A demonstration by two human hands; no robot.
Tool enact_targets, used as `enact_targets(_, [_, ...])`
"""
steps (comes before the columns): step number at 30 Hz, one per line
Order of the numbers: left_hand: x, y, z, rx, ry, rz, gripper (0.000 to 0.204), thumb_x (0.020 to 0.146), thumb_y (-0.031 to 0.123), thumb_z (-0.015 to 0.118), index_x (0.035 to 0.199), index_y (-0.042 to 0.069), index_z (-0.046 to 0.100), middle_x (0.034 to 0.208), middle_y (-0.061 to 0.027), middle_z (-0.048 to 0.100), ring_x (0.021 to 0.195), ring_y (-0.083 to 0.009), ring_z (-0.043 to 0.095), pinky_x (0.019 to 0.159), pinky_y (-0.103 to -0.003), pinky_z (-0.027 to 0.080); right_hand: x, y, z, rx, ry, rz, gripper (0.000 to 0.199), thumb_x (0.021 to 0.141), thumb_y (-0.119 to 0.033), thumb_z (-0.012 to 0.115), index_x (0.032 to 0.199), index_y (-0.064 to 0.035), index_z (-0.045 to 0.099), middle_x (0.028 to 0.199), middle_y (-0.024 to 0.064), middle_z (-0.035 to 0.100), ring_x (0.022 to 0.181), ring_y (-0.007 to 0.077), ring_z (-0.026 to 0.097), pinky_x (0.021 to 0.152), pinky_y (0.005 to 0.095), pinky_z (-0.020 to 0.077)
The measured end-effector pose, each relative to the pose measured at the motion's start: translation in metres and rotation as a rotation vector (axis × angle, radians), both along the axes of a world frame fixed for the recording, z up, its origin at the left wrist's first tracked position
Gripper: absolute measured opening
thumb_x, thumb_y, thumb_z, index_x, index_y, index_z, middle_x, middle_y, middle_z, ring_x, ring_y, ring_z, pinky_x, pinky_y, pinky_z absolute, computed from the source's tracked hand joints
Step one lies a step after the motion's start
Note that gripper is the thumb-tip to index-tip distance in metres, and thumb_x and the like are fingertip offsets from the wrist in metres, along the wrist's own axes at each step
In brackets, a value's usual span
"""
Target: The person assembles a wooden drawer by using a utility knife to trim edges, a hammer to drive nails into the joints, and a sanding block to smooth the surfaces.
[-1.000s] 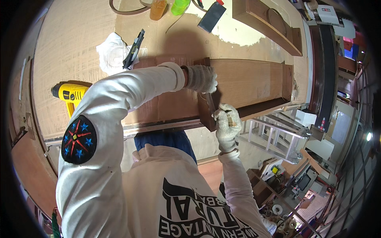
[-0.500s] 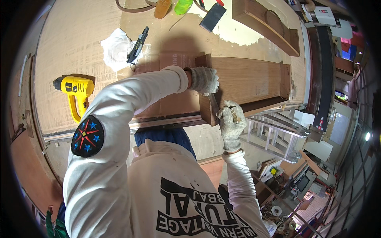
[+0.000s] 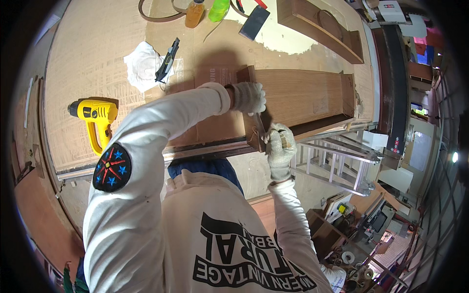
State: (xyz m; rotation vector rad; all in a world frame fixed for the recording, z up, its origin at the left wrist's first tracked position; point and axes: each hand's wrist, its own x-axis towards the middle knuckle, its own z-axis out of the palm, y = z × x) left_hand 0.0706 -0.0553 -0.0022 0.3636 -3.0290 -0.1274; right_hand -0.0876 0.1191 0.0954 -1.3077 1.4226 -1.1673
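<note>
A White Top (image 3: 190, 210) With Big Black Print (image 3: 220, 227)

The left sleeve (image 3: 146, 115) and right sleeve (image 3: 288, 205) are long and white. The left sleeve has 1 dark oval patch (image 3: 112, 168) with little blue stars around 1 spiky red star. The print has chunky letters. The left hand (image 3: 247, 98) wears a grey knit glove (image 3: 242, 96) with a whiter end. The right hand (image 3: 281, 157) wears a pale, creamy glove (image 3: 279, 171). The pants (image 3: 210, 172) are blue.

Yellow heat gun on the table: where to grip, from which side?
Likely best by its looped handle, from the near side. The heat gun lies flat, handle extending nearward, dark nozzle pointing left, away from that grip.
</note>
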Motion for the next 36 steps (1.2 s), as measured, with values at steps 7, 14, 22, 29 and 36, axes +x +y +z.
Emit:
enact_targets(7, [-0.008,0.025,-0.012,0.005,0.104,-0.036,0.011,0.087,0.03,0.068,0.086,0.019,0.069,0.085,0.0023,0.067,0.091,-0.0203,0.068,0.087,-0.04,0.05,-0.016,0.011,0.009,0.041,0.027,0.054,0.021,0.102,-0.006,0.066,0.122,0.0024,0.067,0.085,0.0011,0.066,0.073,0.0061,0.056,0.068,0.0216,0.0477])
enact_targets(14, [-0.006,0.029,-0.014,0.079,0.124,-0.03,0.014,0.085,0.029,0.07,0.083,0.016,0.067,0.083,0.0,0.067,0.09,-0.0215,0.068,0.083,-0.041,0.054,-0.025,0.031,-0.008,0.018,-0.001,0.047,0.022,0.101,-0.006,0.065,0.119,0.0057,0.068,0.086,0.0036,0.067,0.075,0.009,0.061,0.07,0.0243,0.0508])
enact_targets(22, [-0.009,0.022,-0.012,-0.055,0.15,-0.117,0.015,0.087,0.032,0.07,0.084,0.018,0.065,0.082,0.0008,0.067,0.088,-0.0211,0.068,0.08,-0.04,0.053,-0.018,0.031,-0.02,-0.02,0.113,-0.013,0.018,0.101,-0.005,0.065,0.118,0.0022,0.069,0.083,0.0043,0.068,0.077,0.0108,0.063,0.071,0.0264,0.0526])
enact_targets(29, [-0.019,0.052,-0.002,-0.045,0.068,-0.062,0.012,0.088,0.031,0.069,0.09,0.019,0.069,0.087,0.0018,0.069,0.092,-0.0205,0.068,0.084,-0.039,0.051,-0.021,0.036,0.013,0.053,0.059,0.021,0.02,0.1,0.001,0.065,0.119,0.0011,0.07,0.082,0.0001,0.066,0.072,0.0055,0.057,0.065,0.0216,0.0471])
enact_targets(36, [-0.019,0.056,-0.01,-0.035,0.085,-0.049,0.009,0.087,0.028,0.067,0.088,0.019,0.068,0.084,0.0018,0.067,0.089,-0.0204,0.068,0.083,-0.038,0.05,-0.027,0.052,-0.002,-0.063,0.146,0.042,0.017,0.102,-0.003,0.063,0.116,0.0034,0.069,0.083,0.0032,0.068,0.073,0.01,0.061,0.069,0.026,0.0514])
